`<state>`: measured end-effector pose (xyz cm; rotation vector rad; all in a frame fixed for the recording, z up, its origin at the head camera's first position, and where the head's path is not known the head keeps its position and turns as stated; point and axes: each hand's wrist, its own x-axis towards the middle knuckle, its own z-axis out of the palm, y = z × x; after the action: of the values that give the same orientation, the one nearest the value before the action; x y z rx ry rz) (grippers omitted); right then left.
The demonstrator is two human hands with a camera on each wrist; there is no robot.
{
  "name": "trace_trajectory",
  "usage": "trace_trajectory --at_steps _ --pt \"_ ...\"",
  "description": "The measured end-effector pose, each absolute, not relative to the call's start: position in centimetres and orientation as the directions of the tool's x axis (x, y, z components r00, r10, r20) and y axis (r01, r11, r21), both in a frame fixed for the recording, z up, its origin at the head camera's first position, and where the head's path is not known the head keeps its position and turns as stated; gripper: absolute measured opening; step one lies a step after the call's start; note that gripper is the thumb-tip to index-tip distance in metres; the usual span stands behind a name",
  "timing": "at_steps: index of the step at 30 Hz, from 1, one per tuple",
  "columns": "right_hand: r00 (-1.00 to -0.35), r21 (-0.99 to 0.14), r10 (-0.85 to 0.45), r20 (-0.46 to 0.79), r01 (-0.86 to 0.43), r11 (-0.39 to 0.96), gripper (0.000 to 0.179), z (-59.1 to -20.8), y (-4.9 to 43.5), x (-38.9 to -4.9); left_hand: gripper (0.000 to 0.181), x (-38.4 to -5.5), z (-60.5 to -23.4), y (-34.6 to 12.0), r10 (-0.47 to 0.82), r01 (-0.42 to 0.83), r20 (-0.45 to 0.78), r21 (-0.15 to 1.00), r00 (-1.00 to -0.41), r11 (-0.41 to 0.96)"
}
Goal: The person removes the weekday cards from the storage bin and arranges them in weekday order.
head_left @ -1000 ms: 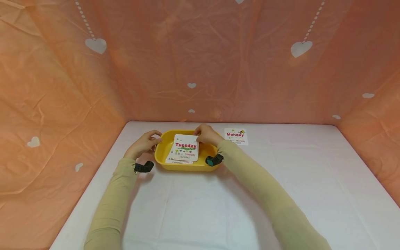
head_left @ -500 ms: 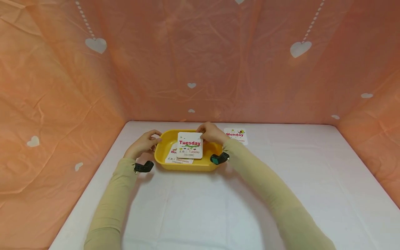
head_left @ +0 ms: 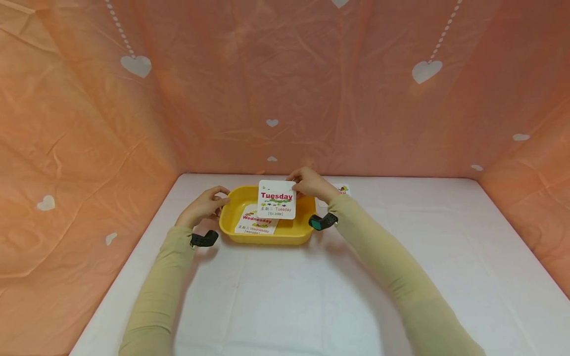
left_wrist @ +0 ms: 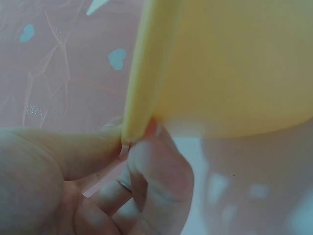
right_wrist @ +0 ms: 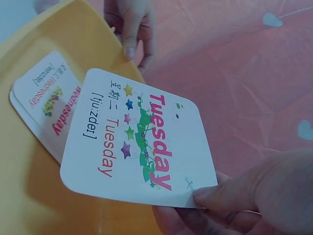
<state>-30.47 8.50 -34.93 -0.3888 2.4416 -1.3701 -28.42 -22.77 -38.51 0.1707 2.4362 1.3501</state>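
My right hand [head_left: 311,184] pinches the Tuesday card [head_left: 277,199] by its upper right corner, holding it above the yellow tray [head_left: 267,239]. In the right wrist view the thumb presses on the printed face of the Tuesday card [right_wrist: 137,142]. Inside the tray lies a small stack of cards with the Wednesday card [head_left: 255,223] on top, its upper part overlapped by the Tuesday card. My left hand [head_left: 201,206] grips the left end of the tray's rim. Up close in the left wrist view, thumb and fingers pinch the rim [left_wrist: 146,73].
Beyond the right hand, the Monday card [head_left: 343,189] lies on the white table [head_left: 276,296], mostly hidden by the hand and sleeve. A peach-coloured sheet with hearts [head_left: 285,99] rises at the back and both sides of the table.
The right hand has lifted the Tuesday card off the stack and moved it up and to the right, uncovering the Wednesday card. The left hand has stayed on the rim.
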Motion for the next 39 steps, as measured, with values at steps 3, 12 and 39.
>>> trace_trajectory --at_steps 3,12,39 --pt "-0.918 -0.862 -0.376 -0.125 -0.088 0.5 0.031 -34.5 9.1 -30.6 0.035 -28.4 -38.5 -22.8 0.269 -0.063 -0.244 0.837 -0.932 0.543" --pt "-0.927 -0.863 -0.354 -0.123 -0.076 0.499 0.029 -33.0 11.6 -30.6 0.036 -28.4 -38.5 -22.7 0.268 -0.06 -0.242 0.836 -0.932 0.545" --pt "-0.961 -0.858 -0.251 -0.115 -0.031 0.513 0.033 -33.3 17.9 -30.7 0.037 -28.4 -38.5 -22.8 0.269 -0.062 -0.246 0.834 -0.931 0.548"
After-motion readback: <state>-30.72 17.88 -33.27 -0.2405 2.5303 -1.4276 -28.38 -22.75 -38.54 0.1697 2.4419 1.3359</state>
